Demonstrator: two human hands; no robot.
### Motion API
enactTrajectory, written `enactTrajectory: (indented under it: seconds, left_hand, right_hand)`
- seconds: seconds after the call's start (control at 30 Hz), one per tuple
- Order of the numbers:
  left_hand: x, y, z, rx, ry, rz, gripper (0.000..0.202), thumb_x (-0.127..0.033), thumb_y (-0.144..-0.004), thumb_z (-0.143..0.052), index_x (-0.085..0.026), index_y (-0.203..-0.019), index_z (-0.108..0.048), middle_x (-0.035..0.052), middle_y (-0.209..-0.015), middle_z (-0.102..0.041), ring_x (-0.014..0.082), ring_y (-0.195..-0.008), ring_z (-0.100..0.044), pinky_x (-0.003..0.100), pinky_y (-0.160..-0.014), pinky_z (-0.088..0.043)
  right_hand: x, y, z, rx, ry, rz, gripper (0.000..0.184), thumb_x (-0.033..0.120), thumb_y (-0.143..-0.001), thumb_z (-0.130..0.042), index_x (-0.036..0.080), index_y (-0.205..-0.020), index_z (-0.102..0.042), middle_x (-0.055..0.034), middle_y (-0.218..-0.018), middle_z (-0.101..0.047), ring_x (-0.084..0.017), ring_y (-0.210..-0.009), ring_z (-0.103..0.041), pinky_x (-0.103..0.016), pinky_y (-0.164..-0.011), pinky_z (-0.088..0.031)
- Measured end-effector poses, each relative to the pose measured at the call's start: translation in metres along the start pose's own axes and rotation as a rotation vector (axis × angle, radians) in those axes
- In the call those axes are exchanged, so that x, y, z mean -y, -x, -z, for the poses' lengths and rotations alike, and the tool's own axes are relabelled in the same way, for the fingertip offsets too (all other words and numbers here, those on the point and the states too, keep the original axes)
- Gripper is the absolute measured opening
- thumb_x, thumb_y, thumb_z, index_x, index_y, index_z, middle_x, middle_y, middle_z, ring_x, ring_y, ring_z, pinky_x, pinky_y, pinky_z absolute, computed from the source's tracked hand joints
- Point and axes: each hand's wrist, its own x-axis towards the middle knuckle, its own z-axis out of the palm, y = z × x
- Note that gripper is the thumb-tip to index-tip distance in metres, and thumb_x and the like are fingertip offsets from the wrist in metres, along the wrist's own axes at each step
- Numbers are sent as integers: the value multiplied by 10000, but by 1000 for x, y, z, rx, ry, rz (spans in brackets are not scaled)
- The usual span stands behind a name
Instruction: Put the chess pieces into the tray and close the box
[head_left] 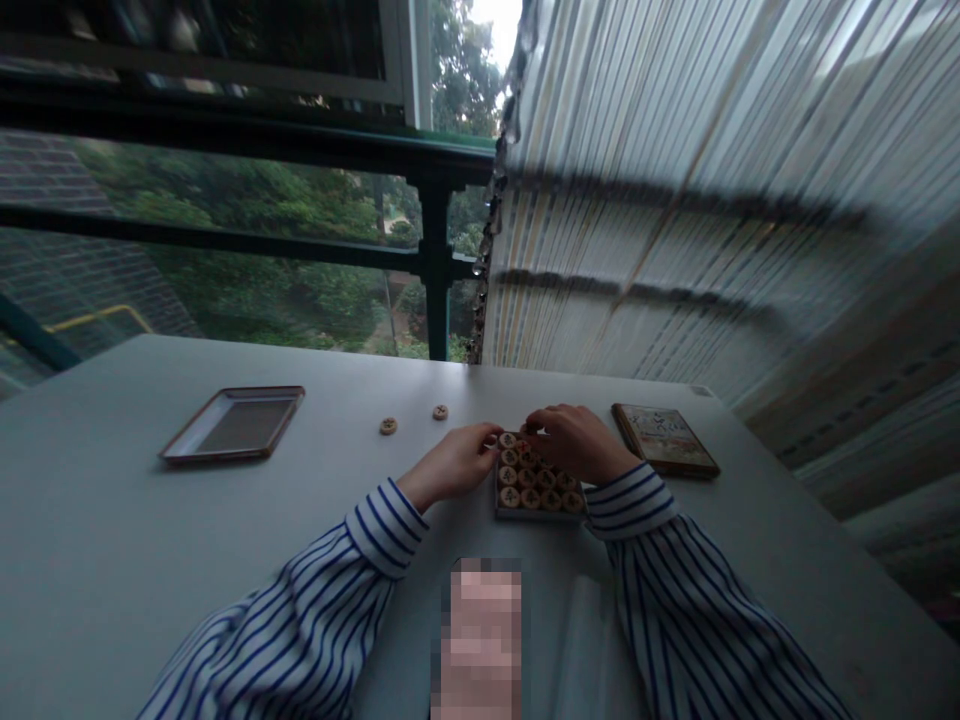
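Note:
A small box (536,512) packed with several round wooden game pieces lies on the white table (112,540) in front of me. My left hand (450,465) rests at the box's left far corner, fingers pinched together on a piece at its edge. My right hand (574,440) curls over the box's far right side, fingertips pressed on the pieces; what it grips is hidden. Two loose round pieces (388,426) (440,411) lie on the table just left of my hands. Both sleeves are white with blue stripes.
An empty shallow tray with a brown rim (234,424) sits at the left. A flat brown box lid (664,438) lies right of my hands. Beyond the table's far edge are a dark railing and window (435,270) and vertical blinds (675,200).

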Motion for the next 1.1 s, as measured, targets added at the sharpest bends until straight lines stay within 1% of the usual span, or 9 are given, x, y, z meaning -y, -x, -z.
enactTrajectory:
  seconds: [0.07, 0.33, 0.47, 0.7, 0.87, 1.1]
  left_hand:
    - [0, 0, -1, 3, 4, -7, 344, -232, -780, -438, -129, -1087, -555, 106, -1039, -629, 195, -954, -577, 292, -821, -433]
    - [-1, 0, -1, -2, -3, 7, 362, -230, -776, -446, -134, -1109, -551, 97, -1056, -626, 191, -972, -572, 281, -838, -427]
    - [0, 0, -2, 2, 9, -25, 358, -238, -781, -443, -140, -1107, -554, 95, -1064, -622, 192, -985, -564, 284, -845, -423]
    - [-2, 0, -1, 1, 35, -27, 333, -217, -774, -448, -146, -1074, -574, 88, -1051, -628, 191, -964, -571, 291, -841, -427]
    - [-2, 0, -1, -4, 25, -39, 330, -202, -772, -443, -146, -1067, -578, 79, -1067, -623, 184, -992, -558, 276, -865, -414]
    - [0, -1, -2, 7, 18, -48, 336, -210, -777, -435, -158, -1078, -575, 73, -1056, -627, 188, -981, -562, 276, -848, -422]
  right_hand:
    - [0, 0, 0, 25, 18, -10, 260, 328, -811, -452, 202, -970, -614, -86, -924, -646, -206, -872, -578, -284, -721, -378]
    - [0, 0, -2, 59, 56, -27, 291, 376, -814, -444, 201, -972, -615, -91, -938, -639, -213, -883, -572, -291, -711, -378]
    - [-1, -1, -4, 84, 64, -37, 298, 372, -817, -437, 206, -996, -609, -89, -954, -637, -208, -887, -572, -283, -700, -377]
    - [-2, -1, -6, 86, 80, -24, 277, 360, -828, -414, 213, -928, -627, -79, -919, -645, -205, -844, -586, -281, -661, -380]
    - [-2, -1, -7, 103, 83, -18, 274, 356, -832, -412, 215, -936, -622, -80, -930, -641, -201, -850, -584, -280, -671, -381]
    - [-3, -1, -8, 102, 85, -6, 277, 346, -837, -401, 199, -893, -629, -87, -916, -643, -199, -840, -585, -280, -674, -382]
